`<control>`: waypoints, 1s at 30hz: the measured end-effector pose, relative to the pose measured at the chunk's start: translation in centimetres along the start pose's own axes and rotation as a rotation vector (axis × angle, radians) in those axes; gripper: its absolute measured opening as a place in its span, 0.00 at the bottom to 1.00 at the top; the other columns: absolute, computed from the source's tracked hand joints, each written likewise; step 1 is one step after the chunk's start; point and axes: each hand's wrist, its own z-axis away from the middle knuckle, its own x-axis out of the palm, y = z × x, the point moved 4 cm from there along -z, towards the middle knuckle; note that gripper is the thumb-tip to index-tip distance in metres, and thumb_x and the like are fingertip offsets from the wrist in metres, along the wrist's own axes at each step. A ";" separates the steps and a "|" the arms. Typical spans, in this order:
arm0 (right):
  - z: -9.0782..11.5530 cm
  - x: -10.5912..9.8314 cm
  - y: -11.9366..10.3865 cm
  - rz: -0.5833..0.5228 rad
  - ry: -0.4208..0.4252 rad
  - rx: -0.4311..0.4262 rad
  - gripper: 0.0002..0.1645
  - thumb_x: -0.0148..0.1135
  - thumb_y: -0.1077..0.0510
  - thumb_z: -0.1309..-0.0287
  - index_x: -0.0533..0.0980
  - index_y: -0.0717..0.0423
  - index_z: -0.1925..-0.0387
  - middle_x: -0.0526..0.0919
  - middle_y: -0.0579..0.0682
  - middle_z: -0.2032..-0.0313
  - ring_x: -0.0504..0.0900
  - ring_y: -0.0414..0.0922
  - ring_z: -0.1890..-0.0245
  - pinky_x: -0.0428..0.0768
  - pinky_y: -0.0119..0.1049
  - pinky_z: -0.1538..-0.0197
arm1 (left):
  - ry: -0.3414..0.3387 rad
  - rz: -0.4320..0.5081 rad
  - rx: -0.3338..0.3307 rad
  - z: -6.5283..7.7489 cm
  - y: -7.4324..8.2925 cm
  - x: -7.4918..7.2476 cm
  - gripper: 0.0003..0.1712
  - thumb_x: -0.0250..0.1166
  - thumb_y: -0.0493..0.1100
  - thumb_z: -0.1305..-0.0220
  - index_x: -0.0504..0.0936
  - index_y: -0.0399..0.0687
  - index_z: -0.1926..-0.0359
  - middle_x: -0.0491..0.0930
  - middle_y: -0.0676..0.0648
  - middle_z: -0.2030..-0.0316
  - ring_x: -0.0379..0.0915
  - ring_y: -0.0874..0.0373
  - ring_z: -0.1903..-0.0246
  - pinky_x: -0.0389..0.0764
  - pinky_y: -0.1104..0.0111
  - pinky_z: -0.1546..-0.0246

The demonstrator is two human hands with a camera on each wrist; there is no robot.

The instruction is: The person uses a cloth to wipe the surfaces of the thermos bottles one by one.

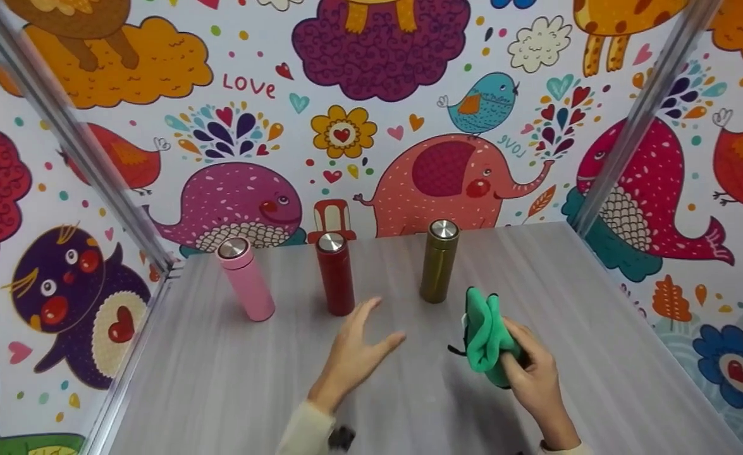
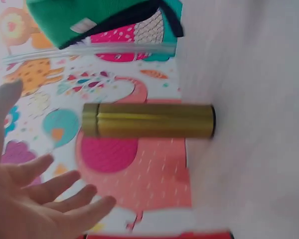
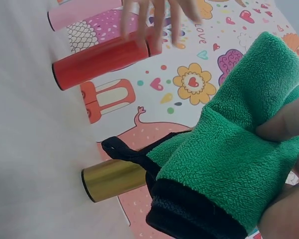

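My right hand [image 1: 535,370] grips a folded green towel [image 1: 488,335] with dark edging and a black hanging loop [image 3: 122,149], held above the table's right half. Thumb and fingers pinch its folds in the right wrist view. My left hand [image 1: 352,354] is spread, its fingers apart and holding nothing, over the table in front of the red bottle [image 1: 336,278]. Upright behind the towel stands an olive-gold bottle [image 1: 437,265] with a steel-topped lid. In the left wrist view this gold bottle [image 2: 154,120] lies beyond the left fingertips.
A pink bottle [image 1: 248,284] stands left of the red one, all three in a row toward the back of the grey wood-grain table [image 1: 219,392]. Walls with cartoon animals [image 1: 238,202] rise behind and at both sides, with metal corner posts [image 1: 93,145].
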 end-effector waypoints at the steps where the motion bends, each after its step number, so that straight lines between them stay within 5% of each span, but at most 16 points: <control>1: 0.0 0.1 -0.3 0.002 0.003 -0.016 0.35 0.50 0.88 0.47 0.73 0.70 0.38 0.78 0.65 0.44 0.76 0.44 0.43 0.74 0.26 0.43 | 0.005 -0.020 0.002 1.5 -0.3 -0.5 0.47 0.68 0.70 0.42 0.67 0.54 0.28 0.67 0.49 0.31 0.60 0.51 0.31 0.64 0.47 0.33; 6: -0.4 0.9 -2.3 0.009 -0.016 -0.052 0.34 0.50 0.89 0.50 0.74 0.74 0.40 0.78 0.69 0.47 0.77 0.42 0.44 0.74 0.25 0.43 | 0.069 -0.109 -0.094 7.8 -2.1 -2.5 0.53 0.67 0.74 0.46 0.65 0.53 0.27 0.66 0.47 0.30 0.59 0.49 0.31 0.64 0.46 0.34; 10: -0.4 0.9 -2.3 0.057 -0.035 -0.027 0.33 0.51 0.88 0.49 0.73 0.74 0.40 0.77 0.68 0.46 0.76 0.38 0.43 0.74 0.24 0.44 | 0.155 -0.137 -0.112 10.0 -2.7 -3.8 0.53 0.67 0.74 0.46 0.65 0.53 0.27 0.66 0.47 0.30 0.59 0.47 0.30 0.64 0.43 0.34; 16: -1.0 1.5 0.4 0.240 -0.071 -0.174 0.38 0.58 0.87 0.53 0.76 0.65 0.39 0.80 0.61 0.45 0.76 0.46 0.44 0.70 0.26 0.41 | 0.181 -0.153 -0.099 10.2 -3.0 -4.6 0.54 0.66 0.74 0.46 0.66 0.49 0.27 0.65 0.44 0.30 0.59 0.45 0.30 0.63 0.42 0.34; 22: -2.4 4.2 3.5 0.461 -0.246 -0.305 0.38 0.63 0.82 0.57 0.80 0.58 0.41 0.83 0.54 0.48 0.80 0.55 0.53 0.79 0.50 0.52 | 0.152 -0.150 -0.103 9.6 -3.0 -4.0 0.56 0.65 0.76 0.46 0.63 0.49 0.26 0.64 0.43 0.30 0.59 0.45 0.31 0.63 0.42 0.35; 25: -2.4 5.5 5.4 0.534 -0.351 -0.264 0.34 0.63 0.79 0.54 0.81 0.58 0.43 0.84 0.54 0.50 0.80 0.57 0.55 0.80 0.58 0.56 | 0.147 -0.145 -0.080 9.5 -2.7 -3.7 0.56 0.65 0.75 0.46 0.62 0.50 0.25 0.65 0.44 0.30 0.59 0.45 0.31 0.64 0.42 0.35; 30: -1.4 7.3 8.5 0.544 -0.578 -0.040 0.29 0.59 0.76 0.46 0.79 0.60 0.41 0.83 0.57 0.48 0.79 0.60 0.50 0.77 0.62 0.49 | 0.127 -0.133 -0.084 9.6 -2.6 -3.2 0.55 0.66 0.74 0.45 0.61 0.51 0.25 0.65 0.45 0.30 0.60 0.46 0.31 0.64 0.43 0.34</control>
